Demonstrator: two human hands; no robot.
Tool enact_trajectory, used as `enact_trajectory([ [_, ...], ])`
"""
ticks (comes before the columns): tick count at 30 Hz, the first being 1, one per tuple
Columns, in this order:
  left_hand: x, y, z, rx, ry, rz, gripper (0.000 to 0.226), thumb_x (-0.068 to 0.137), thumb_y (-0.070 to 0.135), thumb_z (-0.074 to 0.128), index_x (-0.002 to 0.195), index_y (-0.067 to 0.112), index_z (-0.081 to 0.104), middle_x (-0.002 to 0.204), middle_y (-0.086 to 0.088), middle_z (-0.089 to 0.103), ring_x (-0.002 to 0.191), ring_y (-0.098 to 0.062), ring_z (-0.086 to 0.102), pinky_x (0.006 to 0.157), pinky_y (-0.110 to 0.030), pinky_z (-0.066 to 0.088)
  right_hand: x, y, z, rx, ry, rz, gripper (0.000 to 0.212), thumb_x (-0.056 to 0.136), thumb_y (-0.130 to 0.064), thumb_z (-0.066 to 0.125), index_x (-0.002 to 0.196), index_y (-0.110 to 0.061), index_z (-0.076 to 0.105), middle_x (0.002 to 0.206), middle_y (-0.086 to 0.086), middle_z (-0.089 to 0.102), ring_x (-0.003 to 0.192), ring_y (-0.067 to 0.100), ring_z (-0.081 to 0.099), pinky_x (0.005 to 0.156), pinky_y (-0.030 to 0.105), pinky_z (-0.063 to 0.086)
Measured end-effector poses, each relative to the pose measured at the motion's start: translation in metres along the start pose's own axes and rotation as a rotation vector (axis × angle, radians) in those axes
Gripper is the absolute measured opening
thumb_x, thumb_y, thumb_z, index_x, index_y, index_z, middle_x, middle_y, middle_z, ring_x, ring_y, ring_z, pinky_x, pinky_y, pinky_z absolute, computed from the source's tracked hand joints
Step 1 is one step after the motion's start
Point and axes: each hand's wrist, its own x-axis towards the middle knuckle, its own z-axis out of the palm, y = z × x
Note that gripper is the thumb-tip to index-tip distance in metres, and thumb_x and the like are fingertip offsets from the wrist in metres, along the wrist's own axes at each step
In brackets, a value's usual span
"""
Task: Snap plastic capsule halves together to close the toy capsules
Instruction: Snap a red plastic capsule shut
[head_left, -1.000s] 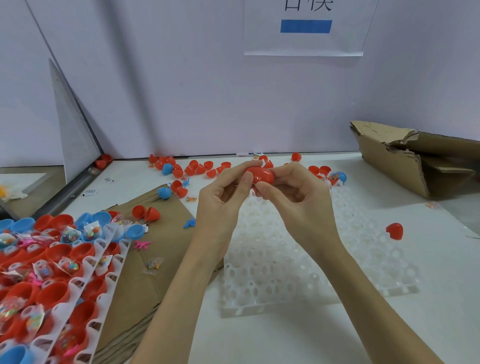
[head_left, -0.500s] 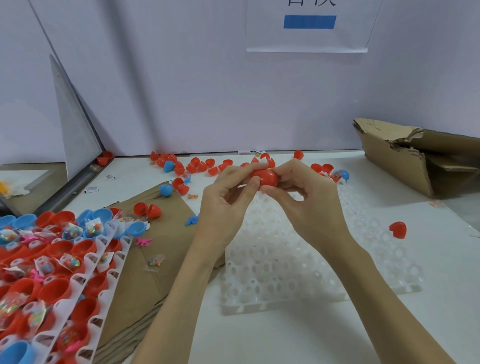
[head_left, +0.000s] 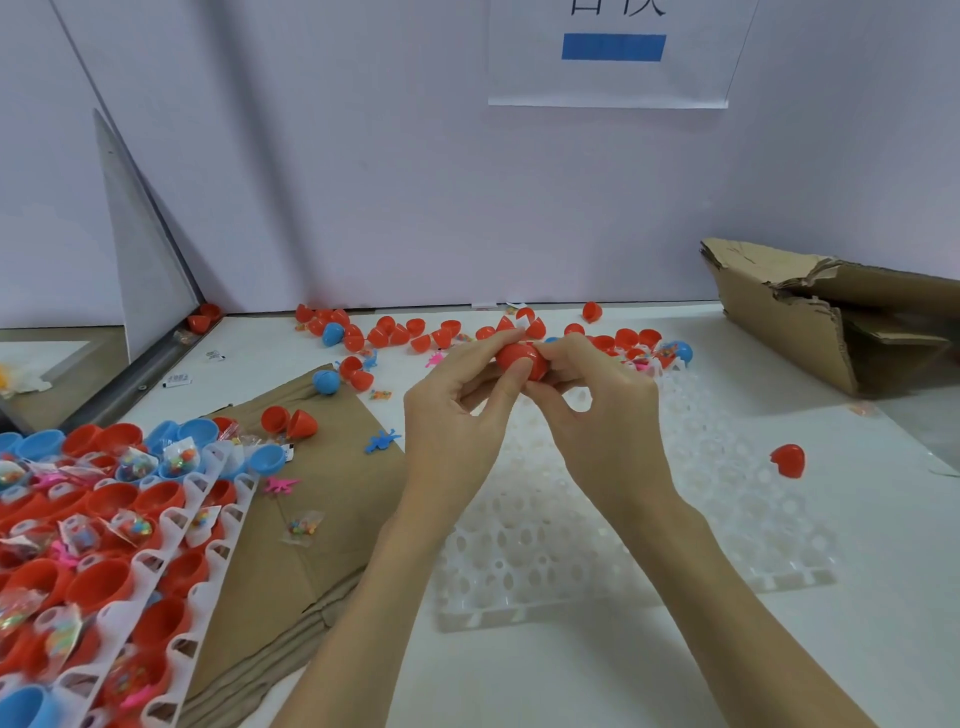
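A red capsule (head_left: 519, 356) is held above the white perforated tray (head_left: 727, 519), squeezed between both hands. My left hand (head_left: 457, 415) pinches its left side with thumb and forefinger. My right hand (head_left: 608, 410) grips its right side with curled fingers. The seam between its halves is hidden by my fingers. Loose red capsule halves (head_left: 415, 332) and a few blue ones (head_left: 332, 333) lie scattered along the back of the table. One red half (head_left: 788, 460) lies alone at the right.
White racks (head_left: 156, 561) at the left hold red and blue halves with bagged toys. Brown cardboard sheets (head_left: 322, 519) lie beside them with small toys on top. A torn cardboard box (head_left: 810, 322) stands at the back right. A wall closes the back.
Both hands stay on the red capsule and have turned it slightly between the fingers; they have drifted a little further from me. Nothing else has moved.
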Motion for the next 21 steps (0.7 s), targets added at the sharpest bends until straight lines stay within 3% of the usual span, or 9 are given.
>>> enact_trajectory([
  [3, -0.0017, 0.0, 0.0019, 0.04, -0.02, 0.037, 0.038, 0.092, 0.013, 0.077, 0.129, 0.018, 0.072, 0.119, 0.007, 0.074, 0.111, -0.012, 0.072, 0.095, -0.021, 0.056, -0.001, -0.0007, -0.0001, -0.028, 0.009, 0.014, 0.018, 0.088, -0.008, 0.077, 0.105, -0.005, 0.072, 0.091, 0.001, 0.075, 0.08, 0.009, 0.067, 0.084, 0.01, 0.052],
  [6, -0.0025, 0.0012, 0.0032, 0.067, -0.03, 0.031, 0.047, 0.086, 0.015, 0.083, 0.131, 0.018, 0.07, 0.121, 0.005, 0.073, 0.111, -0.012, 0.071, 0.097, -0.023, 0.056, -0.0009, -0.0009, -0.0009, -0.059, 0.015, 0.011, 0.02, 0.088, -0.009, 0.078, 0.106, -0.005, 0.072, 0.093, 0.002, 0.075, 0.081, 0.01, 0.066, 0.084, 0.006, 0.047],
  [15, -0.0022, 0.0031, 0.0042, 0.104, 0.024, -0.002, 0.042, 0.085, 0.016, 0.084, 0.126, 0.018, 0.073, 0.11, 0.01, 0.077, 0.101, -0.003, 0.073, 0.09, -0.017, 0.056, -0.0038, 0.0016, 0.0021, -0.162, 0.072, -0.106, 0.026, 0.081, -0.002, 0.082, 0.106, -0.001, 0.073, 0.092, 0.008, 0.075, 0.081, 0.005, 0.057, 0.087, 0.0, 0.04],
  [21, -0.0012, 0.0036, 0.0027, 0.138, 0.002, 0.024, 0.03, 0.088, 0.017, 0.082, 0.111, 0.035, 0.073, 0.097, 0.017, 0.077, 0.092, -0.006, 0.075, 0.084, -0.015, 0.056, -0.0082, 0.0016, 0.0076, -0.161, 0.076, -0.129, 0.023, 0.083, -0.002, 0.081, 0.104, 0.0, 0.072, 0.093, 0.009, 0.072, 0.082, 0.005, 0.055, 0.083, 0.013, 0.048],
])
